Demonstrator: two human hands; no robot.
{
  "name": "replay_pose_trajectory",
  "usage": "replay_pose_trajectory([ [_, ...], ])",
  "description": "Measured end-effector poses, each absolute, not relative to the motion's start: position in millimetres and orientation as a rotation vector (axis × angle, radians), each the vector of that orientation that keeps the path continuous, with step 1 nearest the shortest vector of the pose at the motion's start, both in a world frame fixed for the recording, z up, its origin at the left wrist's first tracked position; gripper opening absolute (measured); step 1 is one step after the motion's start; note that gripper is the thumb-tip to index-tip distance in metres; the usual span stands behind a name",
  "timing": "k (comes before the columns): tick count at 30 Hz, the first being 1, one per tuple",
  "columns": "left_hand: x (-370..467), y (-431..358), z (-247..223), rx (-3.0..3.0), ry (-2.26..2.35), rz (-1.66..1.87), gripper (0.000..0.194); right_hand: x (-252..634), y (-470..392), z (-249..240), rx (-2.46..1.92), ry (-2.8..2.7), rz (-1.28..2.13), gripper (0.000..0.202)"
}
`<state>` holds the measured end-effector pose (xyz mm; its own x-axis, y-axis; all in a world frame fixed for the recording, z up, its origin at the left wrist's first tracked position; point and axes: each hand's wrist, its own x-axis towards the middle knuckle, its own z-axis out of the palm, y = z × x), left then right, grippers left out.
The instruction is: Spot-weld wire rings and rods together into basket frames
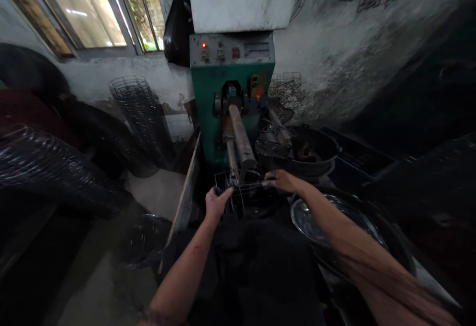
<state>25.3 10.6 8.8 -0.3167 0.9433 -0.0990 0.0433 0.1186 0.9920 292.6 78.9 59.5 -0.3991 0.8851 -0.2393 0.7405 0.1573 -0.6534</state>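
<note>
1. Forearms come first, mine, reaching forward over my dark lap, the right one blurred.
2. My left hand (217, 202) is closed around the near left side of a wire frame (241, 189), fingers curled over its wires.
3. My right hand (281, 181) pinches the frame's right edge, fingers narrow and flat on the top wire.
4. The frame sits between both hands, right under the tips of two metal arms (240, 140) that slope down from the machine; whether it touches them I cannot tell.
5. Just right of my right arm lies a shiny round pan (327, 222), dark at the rim.
6. Beyond it, a dark basin (316, 152) holds scrap pieces, too dim to name.
7. A wooden board (188, 187) leans along the left side of the frame.
8. The green machine (208, 88) stands behind the arms, with a grey panel (232, 48) showing a red light.
9. Rolls of wire mesh (139, 112) stand at the left, by the wall.
10. A window (96, 8) glows at top left.
</note>
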Motion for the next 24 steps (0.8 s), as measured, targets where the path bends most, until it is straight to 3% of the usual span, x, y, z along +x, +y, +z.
replay_pose_trajectory([
  [24,18.8,14.5,-0.4,1.189,1.57,1.291,0.041,292.9,82.6,59.8,-1.575,-2.266,1.096,0.037],
])
